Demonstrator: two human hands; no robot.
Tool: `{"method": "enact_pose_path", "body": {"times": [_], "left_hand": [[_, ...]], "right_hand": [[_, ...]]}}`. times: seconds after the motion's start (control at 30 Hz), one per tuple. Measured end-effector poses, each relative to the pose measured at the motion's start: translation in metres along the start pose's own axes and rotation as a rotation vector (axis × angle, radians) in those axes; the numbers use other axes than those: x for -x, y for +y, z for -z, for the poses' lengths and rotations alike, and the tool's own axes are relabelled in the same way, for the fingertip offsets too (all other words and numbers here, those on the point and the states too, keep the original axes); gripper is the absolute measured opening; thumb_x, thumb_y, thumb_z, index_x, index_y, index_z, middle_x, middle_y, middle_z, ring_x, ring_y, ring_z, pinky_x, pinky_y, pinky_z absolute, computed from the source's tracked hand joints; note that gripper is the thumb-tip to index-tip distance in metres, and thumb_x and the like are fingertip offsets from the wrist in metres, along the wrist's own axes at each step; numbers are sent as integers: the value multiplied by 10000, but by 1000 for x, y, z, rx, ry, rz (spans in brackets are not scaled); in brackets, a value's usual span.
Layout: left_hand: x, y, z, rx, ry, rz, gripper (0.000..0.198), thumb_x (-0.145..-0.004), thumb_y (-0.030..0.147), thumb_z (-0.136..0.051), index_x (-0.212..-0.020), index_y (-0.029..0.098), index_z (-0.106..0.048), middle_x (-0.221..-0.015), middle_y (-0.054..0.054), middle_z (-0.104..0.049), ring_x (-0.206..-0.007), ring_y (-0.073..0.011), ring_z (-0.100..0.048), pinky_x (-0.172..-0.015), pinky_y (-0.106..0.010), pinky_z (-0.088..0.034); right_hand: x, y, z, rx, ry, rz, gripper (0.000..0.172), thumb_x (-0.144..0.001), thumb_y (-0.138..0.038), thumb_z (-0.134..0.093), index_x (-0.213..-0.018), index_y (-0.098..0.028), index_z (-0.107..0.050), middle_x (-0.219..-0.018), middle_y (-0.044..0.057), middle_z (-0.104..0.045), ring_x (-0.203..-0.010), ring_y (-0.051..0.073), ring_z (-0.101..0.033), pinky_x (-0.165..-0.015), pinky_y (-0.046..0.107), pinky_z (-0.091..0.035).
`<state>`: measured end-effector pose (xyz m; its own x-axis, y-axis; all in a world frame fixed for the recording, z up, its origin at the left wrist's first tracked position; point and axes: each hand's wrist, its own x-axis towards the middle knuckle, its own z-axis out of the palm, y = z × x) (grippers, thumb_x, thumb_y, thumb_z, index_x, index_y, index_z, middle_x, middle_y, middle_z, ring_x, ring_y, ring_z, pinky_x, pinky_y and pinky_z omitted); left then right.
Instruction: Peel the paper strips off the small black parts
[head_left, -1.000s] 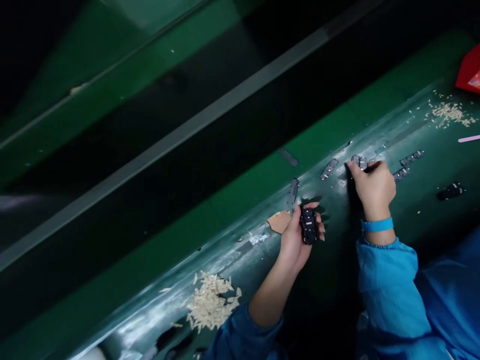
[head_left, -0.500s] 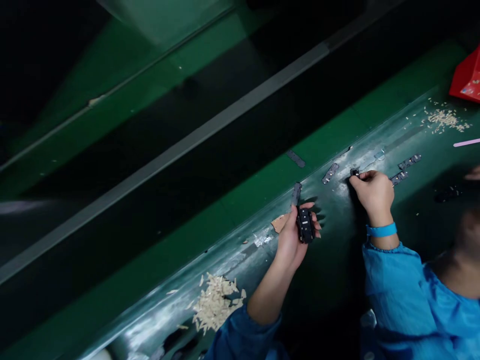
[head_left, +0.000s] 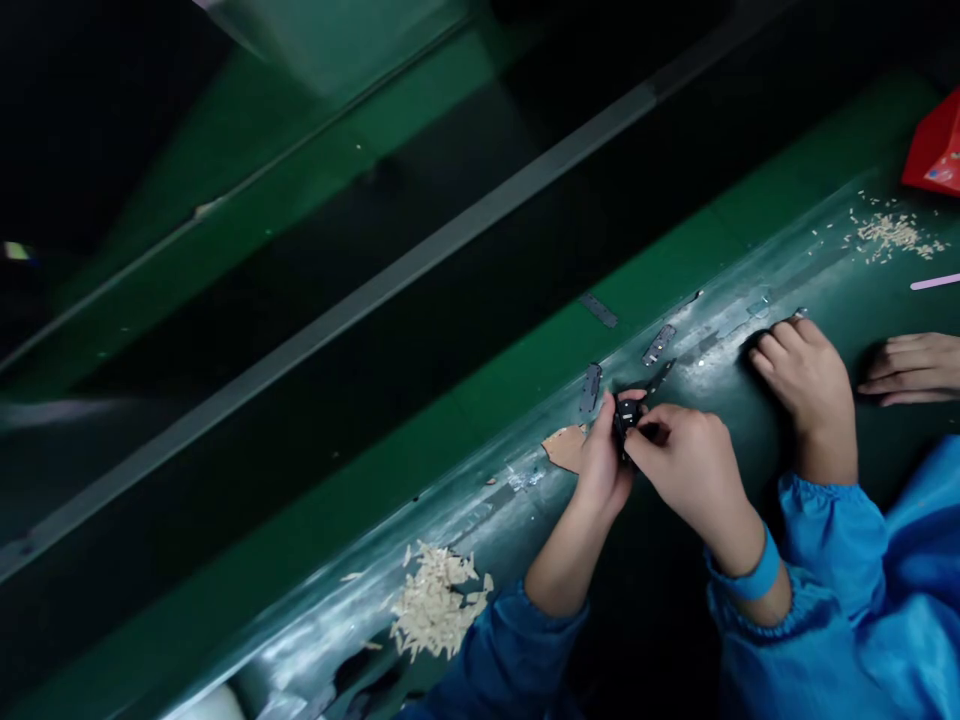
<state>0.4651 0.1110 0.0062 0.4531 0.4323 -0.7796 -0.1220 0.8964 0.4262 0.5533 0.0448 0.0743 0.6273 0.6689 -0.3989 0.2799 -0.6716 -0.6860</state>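
My left hand (head_left: 602,465) is wrapped around a black plastic part (head_left: 627,412) with small light spots on its face. My right hand (head_left: 690,462), with a blue band at its wrist, meets it there, thumb and forefinger pinched against the part's right side. Whatever lies between those right fingertips is mostly hidden. Just beyond the left fingertips lies a flat dark strip (head_left: 591,388), and a similar spotted strip (head_left: 659,345) rests farther right. A torn brown scrap (head_left: 564,448) lies beside my left hand.
A co-worker's hand (head_left: 814,385) and another hand (head_left: 919,366) rest on the bench at right. Pale slivers are heaped (head_left: 435,605) at lower left, with smaller bits (head_left: 896,235) at far right near a red bin (head_left: 934,150). A dark strip (head_left: 599,309) lies on the green surface.
My right hand has moved left and down from the bench to the black part in my left hand. The co-worker's hands have come into view, over where two dark strips lay.
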Motion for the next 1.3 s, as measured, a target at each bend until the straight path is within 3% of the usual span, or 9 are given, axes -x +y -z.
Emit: {"method": "enact_pose_path", "body": {"times": [0.2, 0.3, 0.4, 0.5, 0.67, 0.77, 0.9, 1.13, 1.3], "left_hand": [[2, 5, 1, 46, -58, 97, 434, -890, 576, -738, -1015, 160, -729, -812, -24, -684, -704, -147, -663, -674, -256, -548], [4, 7, 3, 98, -104, 178, 443, -869, 589, -759, -1005, 172, -694, -803, -12, -667, -635, -143, -646, -566, -247, -527], [8, 12, 8, 98, -184, 200, 455, -854, 612, -763, -1020, 201, -665, -762, 21, -608, -526, -120, -562, -428, -228, -437], [14, 17, 16, 101, -189, 190, 443, -874, 607, -746, -1023, 202, -648, -765, 25, -580, -524, -102, -528, -422, -210, -421], [22, 21, 33, 68, -115, 182, 450, -883, 600, -738, -1048, 191, -648, -782, 13, -572, -558, -115, -545, -434, -219, -439], [27, 20, 42, 77, -85, 180, 459, -877, 597, -745, -1061, 188, -648, -788, 14, -568, -563, -116, -549, -438, -220, -440], [36, 21, 44, 22, -58, 161, 508, -847, 623, -749, -1079, 187, -630, -807, 16, -559, -582, -115, -548, -456, -220, -438], [11, 45, -2, -499, 19, -120, 688, -864, 826, -482, -1111, 197, -613, -818, 0, -558, -539, -123, -530, -459, -246, -412], [-43, 62, -51, -976, 86, -391, 502, -1010, 652, -425, -1022, 213, -669, -788, -16, -605, -622, -162, -603, -544, -251, -412]], "right_hand": [[6, 6, 12, -202, -140, 16, 246, -838, -377, -750, -1044, -251, -797, -726, -11, -729, -606, 193, -645, -579, 283, -425], [-3, 14, 13, -280, -63, 33, 387, -903, -404, -678, -1251, -240, -724, -709, -18, -701, -601, 193, -641, -602, 286, -451], [-20, 27, 9, 5, 138, -92, 397, -937, -460, -664, -1246, -213, -687, -739, 24, -693, -692, 254, -665, -629, 322, -431], [-35, 38, 0, 288, 157, -213, 481, -889, -443, -762, -1272, -188, -621, -884, 74, -702, -797, 302, -675, -637, 338, -412], [-42, 45, -4, 352, 190, -54, 354, -892, -386, -794, -1141, -200, -627, -1211, 113, -579, -986, 288, -643, -661, 323, -437], [-40, 46, 6, 422, 143, 10, 435, -895, -397, -807, -1238, -217, -609, -1203, 101, -565, -1027, 300, -621, -656, 323, -424], [-41, 48, 18, 478, 38, 38, 239, -864, -294, -834, -1031, -221, -679, -1130, 82, -590, -1053, 292, -595, -656, 312, -372], [-49, 52, 14, 268, 137, -159, 222, -881, -366, -777, -757, -211, -676, -805, 35, -672, -740, 222, -609, -604, 304, -293], [-28, 67, 8, 101, 332, -211, 277, -923, -473, -673, -928, -199, -709, -900, 54, -713, -799, 225, -645, -654, 293, -384]]}}
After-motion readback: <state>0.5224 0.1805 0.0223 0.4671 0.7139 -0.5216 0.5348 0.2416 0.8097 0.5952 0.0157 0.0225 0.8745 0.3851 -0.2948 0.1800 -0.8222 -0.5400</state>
